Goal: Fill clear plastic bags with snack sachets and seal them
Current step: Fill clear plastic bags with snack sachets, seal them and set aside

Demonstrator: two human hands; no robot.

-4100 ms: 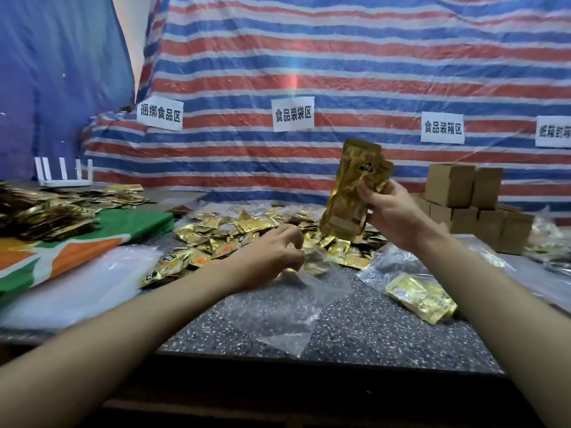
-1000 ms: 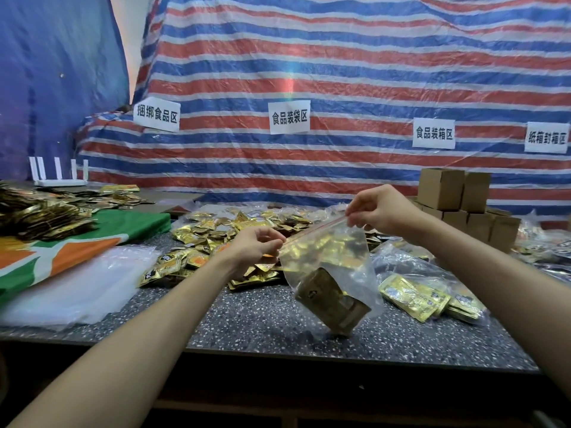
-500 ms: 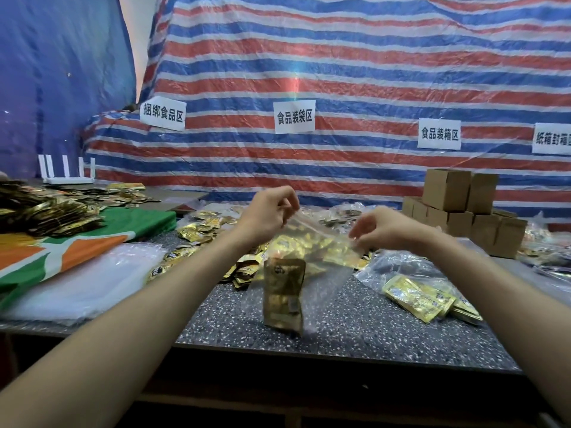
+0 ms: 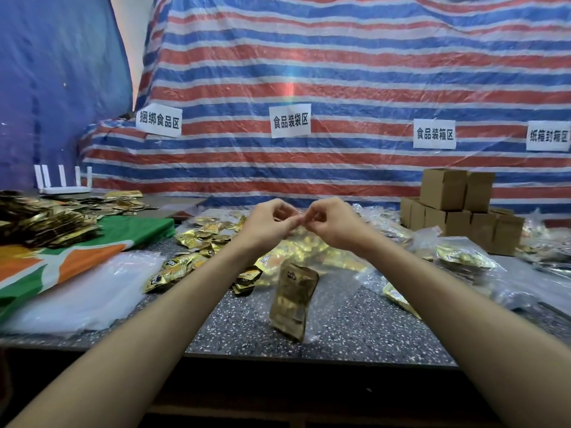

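Observation:
A clear plastic bag (image 4: 318, 273) hangs above the speckled table (image 4: 355, 332) with gold snack sachets (image 4: 293, 299) stacked in its bottom. My left hand (image 4: 267, 225) and my right hand (image 4: 332, 222) meet at its top edge, fingertips nearly touching, both pinching the bag's mouth. Behind the bag lies a loose pile of gold sachets (image 4: 197, 251).
Filled clear bags (image 4: 460, 264) lie at the right, with brown cardboard boxes (image 4: 454, 211) behind them. Flat empty bags (image 4: 86, 288) and a green-orange cloth (image 4: 77, 251) with dark sachets (image 4: 46, 220) on it lie at the left. A striped tarp with paper signs hangs behind.
My hands have come together along the bag's top edge from about a bag's width apart. The bag has swung upright and shifted slightly right.

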